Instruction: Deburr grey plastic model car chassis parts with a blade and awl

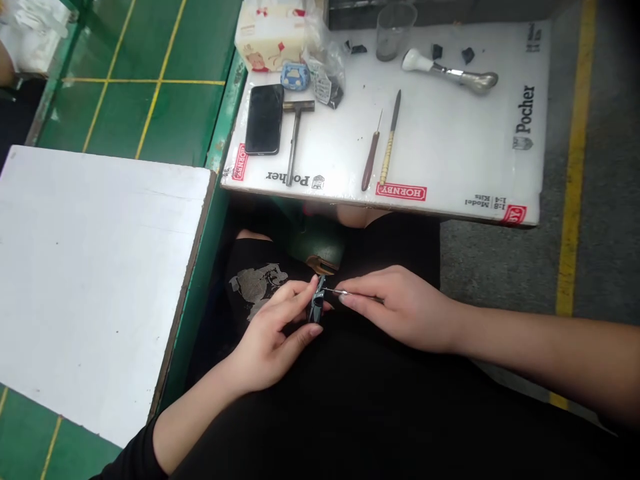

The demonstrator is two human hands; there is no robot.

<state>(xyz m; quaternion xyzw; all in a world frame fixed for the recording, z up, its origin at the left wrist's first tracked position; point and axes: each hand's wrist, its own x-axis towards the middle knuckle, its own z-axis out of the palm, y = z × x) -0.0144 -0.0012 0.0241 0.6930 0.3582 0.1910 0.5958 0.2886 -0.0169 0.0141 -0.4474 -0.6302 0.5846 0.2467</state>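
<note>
Between the fingers and thumb of my left hand [275,333] is a small dark grey part [316,307] with glossy, shaped surfaces; its exact kind I cannot make out. My right hand [405,307] pinches a slim metal tool with a needle-like tip [338,291], most of its handle hidden in the fingers. That tip points left and meets or nearly meets the part's upper half. Just beyond the part, a brown notched piece [323,265] sticks out toward me over my dark-clothed lap.
Ahead lies a white printed board [450,147]. On it are a phone [265,120], a T-shaped metal tool [296,137], a brown-handled needle tool [371,160], a file [391,137], a white-handled metal tool [453,72] and a clear cup [395,30]. Left is a white panel [100,267].
</note>
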